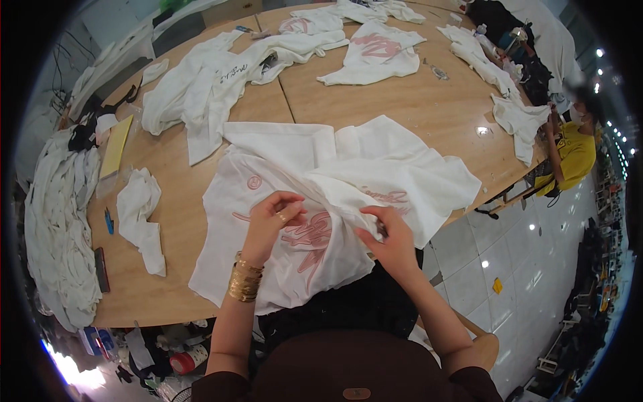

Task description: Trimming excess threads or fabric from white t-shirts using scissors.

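A white garment [221,201] with pink printed or stitched designs lies spread in front of me, its near edge hanging over the table's front toward my lap. My left hand [276,218], with rings and a gold bracelet at the wrist, hovers over the pink design. Its fingers are curled and drawn together; anything between the fingertips is too small to make out. Between the thumb and fingers of my right hand [390,242], a fold of the garment is pinched beside its middle opening. Loose folds of white fabric spread away beyond both hands.
The wooden table [181,281] bears a large white cloth heap [63,221] at left, a small white piece [142,214] and blue snips [108,221]. More white garments [378,53] lie farther back. At right sits a person in yellow [573,151] handling white fabric.
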Motion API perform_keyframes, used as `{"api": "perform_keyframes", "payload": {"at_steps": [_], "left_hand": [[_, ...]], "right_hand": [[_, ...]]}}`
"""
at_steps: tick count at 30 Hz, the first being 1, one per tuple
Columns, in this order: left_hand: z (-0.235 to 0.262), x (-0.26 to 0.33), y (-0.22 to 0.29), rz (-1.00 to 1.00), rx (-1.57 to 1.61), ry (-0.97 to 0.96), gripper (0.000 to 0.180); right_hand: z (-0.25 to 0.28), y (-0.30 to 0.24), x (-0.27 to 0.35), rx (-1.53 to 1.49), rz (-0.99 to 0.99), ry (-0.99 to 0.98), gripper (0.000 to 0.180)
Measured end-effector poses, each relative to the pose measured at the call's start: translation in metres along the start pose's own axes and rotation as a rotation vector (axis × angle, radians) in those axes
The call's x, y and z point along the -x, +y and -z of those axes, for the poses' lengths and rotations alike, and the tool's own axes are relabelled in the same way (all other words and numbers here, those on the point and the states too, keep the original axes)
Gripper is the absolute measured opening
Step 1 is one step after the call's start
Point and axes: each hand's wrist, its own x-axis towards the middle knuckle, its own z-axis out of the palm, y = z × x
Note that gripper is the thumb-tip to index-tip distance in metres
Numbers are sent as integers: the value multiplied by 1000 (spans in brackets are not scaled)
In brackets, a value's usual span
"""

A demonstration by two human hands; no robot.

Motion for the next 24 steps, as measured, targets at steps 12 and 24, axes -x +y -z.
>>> {"api": "perform_keyframes", "payload": {"at_steps": [12,24], "left_hand": [[-29,-34,26,260,-201,-40,29],[-60,-2,25,117,131,-203,28]], "right_hand": [[-18,-8,9,220,528,-91,21],[14,-23,36,-71,508,-602,37]]}}
